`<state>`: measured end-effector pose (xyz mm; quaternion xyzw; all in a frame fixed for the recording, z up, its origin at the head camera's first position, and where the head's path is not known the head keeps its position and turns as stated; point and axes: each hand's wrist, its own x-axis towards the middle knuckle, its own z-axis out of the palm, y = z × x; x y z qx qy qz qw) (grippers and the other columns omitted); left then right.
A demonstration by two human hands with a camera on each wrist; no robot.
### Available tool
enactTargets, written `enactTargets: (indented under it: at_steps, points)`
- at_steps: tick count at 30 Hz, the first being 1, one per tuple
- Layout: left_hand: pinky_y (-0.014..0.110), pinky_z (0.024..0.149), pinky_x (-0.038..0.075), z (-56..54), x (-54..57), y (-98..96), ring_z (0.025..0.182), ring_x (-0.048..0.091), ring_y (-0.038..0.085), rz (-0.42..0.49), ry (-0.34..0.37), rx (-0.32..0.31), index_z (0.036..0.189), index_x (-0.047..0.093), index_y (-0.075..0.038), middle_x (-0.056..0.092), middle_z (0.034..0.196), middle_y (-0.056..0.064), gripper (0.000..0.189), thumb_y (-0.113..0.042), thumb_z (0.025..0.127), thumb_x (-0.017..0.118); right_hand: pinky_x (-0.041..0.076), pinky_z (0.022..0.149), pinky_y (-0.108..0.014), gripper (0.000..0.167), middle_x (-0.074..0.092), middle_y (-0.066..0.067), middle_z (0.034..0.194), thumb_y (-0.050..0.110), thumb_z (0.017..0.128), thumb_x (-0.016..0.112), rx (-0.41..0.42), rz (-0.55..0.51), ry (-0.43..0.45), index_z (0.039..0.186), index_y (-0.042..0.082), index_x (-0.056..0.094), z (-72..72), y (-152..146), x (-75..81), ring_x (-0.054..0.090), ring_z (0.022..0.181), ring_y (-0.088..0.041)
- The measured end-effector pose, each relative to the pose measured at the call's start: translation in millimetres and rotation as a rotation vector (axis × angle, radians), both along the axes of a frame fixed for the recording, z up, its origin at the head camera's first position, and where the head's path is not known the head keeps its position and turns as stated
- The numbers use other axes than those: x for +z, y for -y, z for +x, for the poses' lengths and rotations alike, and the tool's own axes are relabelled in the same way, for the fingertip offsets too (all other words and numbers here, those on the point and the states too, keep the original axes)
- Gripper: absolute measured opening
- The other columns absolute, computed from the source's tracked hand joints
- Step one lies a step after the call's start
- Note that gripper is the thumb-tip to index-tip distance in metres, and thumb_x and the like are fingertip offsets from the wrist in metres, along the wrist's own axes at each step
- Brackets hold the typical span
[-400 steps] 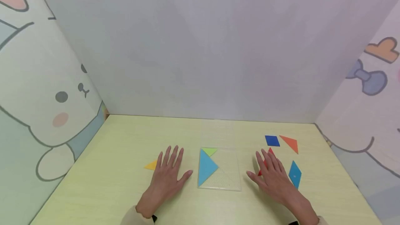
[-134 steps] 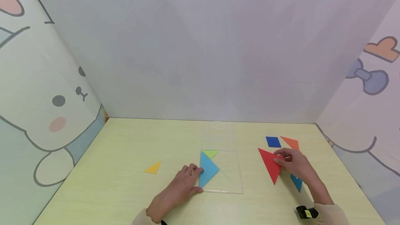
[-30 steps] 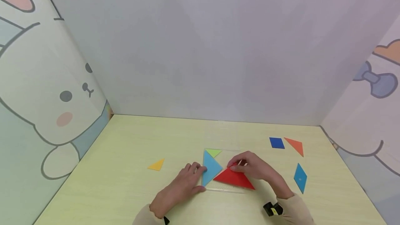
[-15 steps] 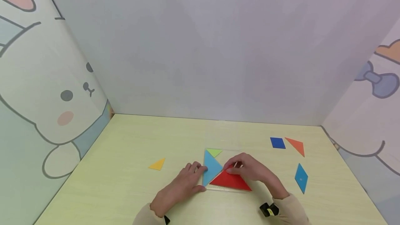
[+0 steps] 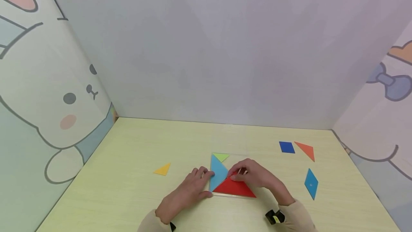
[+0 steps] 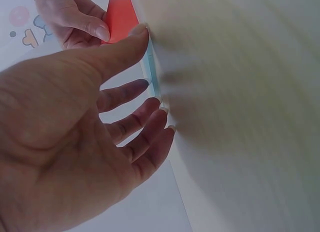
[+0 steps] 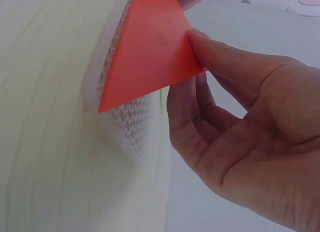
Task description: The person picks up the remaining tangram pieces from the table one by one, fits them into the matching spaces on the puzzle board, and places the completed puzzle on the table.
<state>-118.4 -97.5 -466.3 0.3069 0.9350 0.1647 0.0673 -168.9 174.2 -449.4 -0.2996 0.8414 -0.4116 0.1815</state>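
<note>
My right hand (image 5: 257,174) pinches the red triangle tangram piece (image 5: 233,188) near its top corner, thumb on one face and fingers on the other. In the right wrist view the triangle slants over the clear studded tray (image 7: 131,127), one pointed corner by the tray's corner. Its left side lies along the large light-blue triangle (image 5: 217,171) in the tray. A small green triangle (image 5: 221,156) sits at the tray's far left corner. My left hand (image 5: 188,191) rests at the tray's left edge, fingers loosely bent, forefinger at the light-blue triangle and thumb at the near corner.
A yellow triangle (image 5: 163,169) lies left of the tray on the pale wooden table (image 5: 106,189). On the right lie a dark-blue square (image 5: 287,147), an orange triangle (image 5: 306,150) and a blue parallelogram (image 5: 311,184). A grey wall (image 5: 206,53) stands behind, with cartoon-printed panels at both sides.
My right hand picked up the red triangle at the right and carried it left over the tray. Lately it slid further left against the light-blue triangle. My left hand moved to the tray's edge earlier.
</note>
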Motion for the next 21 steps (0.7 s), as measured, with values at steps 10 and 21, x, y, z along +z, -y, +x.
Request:
enactTargets:
  at_steps: [10, 21]
  points:
    - [0.032, 0.094, 0.046, -1.0, -2.4, 0.0, 0.109, 0.046, 0.019, -0.009, -0.017, -0.003, 0.141, 0.052, -0.008, 0.051, 0.125, 0.005, 0.061, -0.035, 0.092, 0.077, 0.053, 0.076, -0.026, 0.012, 0.074, -0.001, 0.099, 0.01, 0.096, 0.073, -0.012, -0.001, 0.001, 0.106, 0.012, 0.079, -0.6, 4, -6.2, 0.061, 0.086, -0.01]
    - [0.031, 0.094, 0.047, -1.3, -0.9, 0.4, 0.111, 0.046, 0.019, -0.012, -0.008, 0.0, 0.142, 0.052, -0.009, 0.051, 0.126, 0.005, 0.062, -0.035, 0.091, 0.079, 0.053, 0.076, -0.025, 0.012, 0.071, 0.007, 0.099, 0.013, 0.096, 0.073, -0.023, -0.005, 0.004, 0.107, 0.013, 0.079, 1.1, 8, -10.8, 0.061, 0.088, -0.012]
